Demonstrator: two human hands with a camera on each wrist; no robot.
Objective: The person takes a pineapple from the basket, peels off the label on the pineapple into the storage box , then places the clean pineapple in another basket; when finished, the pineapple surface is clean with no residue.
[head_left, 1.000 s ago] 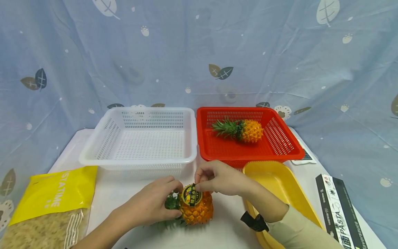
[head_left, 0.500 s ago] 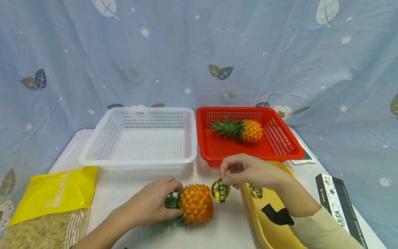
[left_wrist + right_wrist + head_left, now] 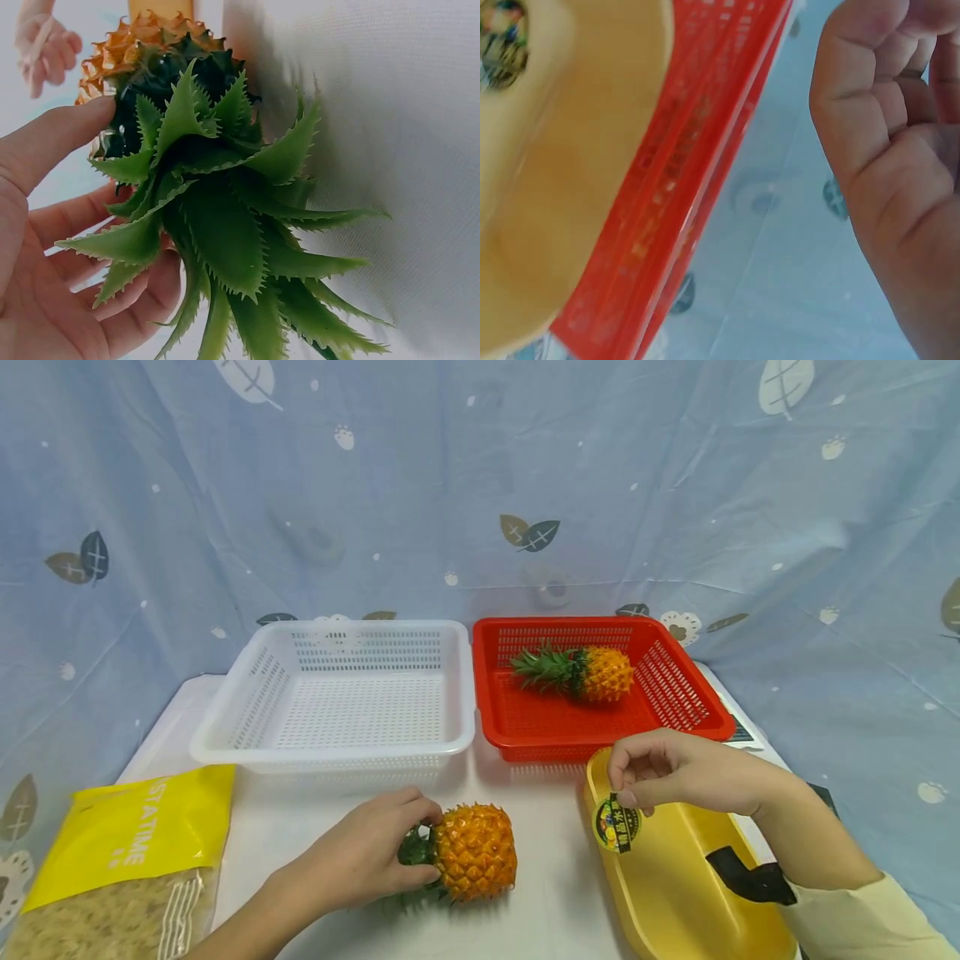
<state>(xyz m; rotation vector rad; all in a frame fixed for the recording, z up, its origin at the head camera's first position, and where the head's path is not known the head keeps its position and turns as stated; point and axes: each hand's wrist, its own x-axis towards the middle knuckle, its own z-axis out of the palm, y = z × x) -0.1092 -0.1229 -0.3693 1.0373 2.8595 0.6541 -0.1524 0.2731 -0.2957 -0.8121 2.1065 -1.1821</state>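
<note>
An orange pineapple [image 3: 478, 852] lies on its side at the front middle of the table. My left hand [image 3: 375, 847] grips it where fruit and crown meet. In the left wrist view the thumb [image 3: 71, 135] presses the dark green base, with the other fingers behind the spiky leaves [image 3: 225, 225]. Over the left part of the yellow tray [image 3: 675, 877], my right hand [image 3: 690, 772] pinches a round black-and-gold sticker [image 3: 615, 823] by its edge. Another sticker [image 3: 502, 45] lies in the tray in the right wrist view, blurred.
A white basket [image 3: 337, 748] stands at back left. To its right, a red basket [image 3: 525, 743] holds a smaller pineapple [image 3: 603, 675]. At left lies a yellow pasta bag [image 3: 135, 852]. A dark box [image 3: 823, 797] at right is mostly hidden by my arm.
My right hand has peeled the sticker off the pineapple and carried it right, over the yellow tray. The left hand keeps its grip on the pineapple in the same place.
</note>
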